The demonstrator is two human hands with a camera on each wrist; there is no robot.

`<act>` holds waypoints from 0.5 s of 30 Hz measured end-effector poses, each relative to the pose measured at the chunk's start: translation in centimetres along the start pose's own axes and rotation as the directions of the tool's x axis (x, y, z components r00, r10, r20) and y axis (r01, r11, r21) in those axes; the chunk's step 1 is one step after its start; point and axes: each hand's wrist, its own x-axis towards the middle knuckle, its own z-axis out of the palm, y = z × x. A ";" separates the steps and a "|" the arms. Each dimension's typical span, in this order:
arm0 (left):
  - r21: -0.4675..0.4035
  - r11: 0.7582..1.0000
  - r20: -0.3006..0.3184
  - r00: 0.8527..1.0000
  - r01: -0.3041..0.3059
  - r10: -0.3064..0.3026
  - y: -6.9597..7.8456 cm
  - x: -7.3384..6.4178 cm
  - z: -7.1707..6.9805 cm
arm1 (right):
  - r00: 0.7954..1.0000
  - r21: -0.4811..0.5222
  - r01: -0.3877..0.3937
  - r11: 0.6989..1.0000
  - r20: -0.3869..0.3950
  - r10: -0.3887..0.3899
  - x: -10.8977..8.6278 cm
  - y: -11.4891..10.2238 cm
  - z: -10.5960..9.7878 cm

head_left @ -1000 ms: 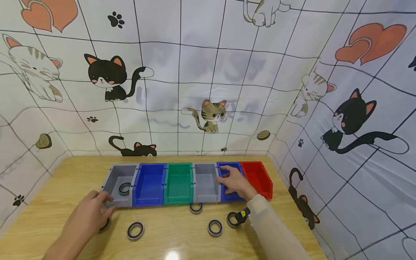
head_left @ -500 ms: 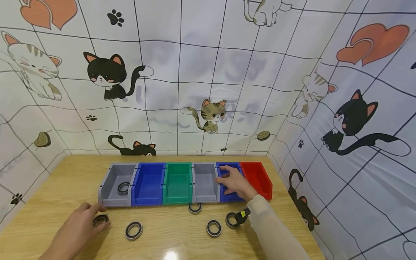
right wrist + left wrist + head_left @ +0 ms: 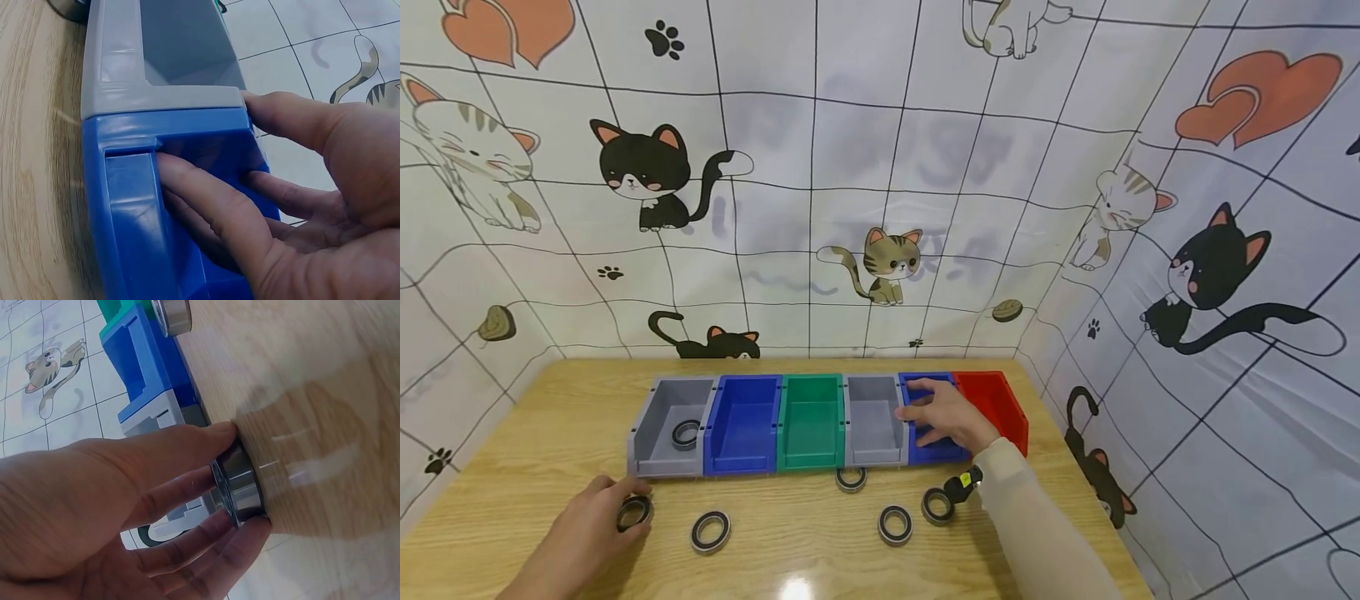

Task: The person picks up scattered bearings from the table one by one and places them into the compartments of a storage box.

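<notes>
My left hand point(image 3: 583, 529) pinches a ball bearing point(image 3: 240, 484) by its outer rim, thumb on one side and fingertips on the other, close over the table in front of the left grey bin point(image 3: 642, 462). This bearing is a steel ring with a dark face. My right hand point(image 3: 951, 417) reaches into the right-hand blue bin point(image 3: 134, 225). One fingertip touches the inside of its front lip, another digit lies at the wall shared with the grey bin point(image 3: 119, 56), and the fingers look loosely bent with nothing held between them.
Another bearing point(image 3: 685, 434) lies in the left grey bin. The row continues with blue point(image 3: 741, 464), green point(image 3: 811, 459) and red point(image 3: 1017, 442) bins. Loose bearings lie in front: one point(image 3: 710, 532) near my left hand, others point(image 3: 895, 525) to the right. A cat-print curtain point(image 3: 812, 167) surrounds the table.
My left hand has come down and left from the front edge of the left grey bin to the bearing on the table and taken hold of it. The right hand has stayed almost still.
</notes>
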 end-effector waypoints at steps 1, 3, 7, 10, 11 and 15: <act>0.000 1.000 0.000 1.000 -0.001 0.001 0.0 0.0 0.0 | 1.000 -0.002 -0.002 1.000 0.002 0.002 0.0 0.0 0.0; -0.003 1.000 0.003 1.000 0.000 0.000 -0.1 -0.1 0.0 | 1.000 0.000 -0.007 1.000 0.003 0.007 0.0 0.0 0.1; -0.003 1.000 -0.008 1.000 -0.004 0.004 0.0 -0.1 0.0 | 1.000 0.004 -0.014 1.000 0.002 0.014 0.0 0.0 0.0; -0.001 1.000 -0.023 1.000 -0.006 0.006 0.1 -0.1 0.0 | 1.000 0.002 -0.011 1.000 0.005 0.011 -0.1 -0.1 -0.2; -0.001 1.000 -0.026 1.000 -0.007 0.006 0.2 -0.1 0.0 | 1.000 0.001 -0.008 1.000 0.008 0.008 -0.1 -0.1 -0.2; -0.006 1.000 -0.036 0.999 -0.009 0.009 0.3 0.0 -0.1 | 1.000 -0.001 -0.001 1.000 0.019 0.001 -0.2 -0.2 -0.3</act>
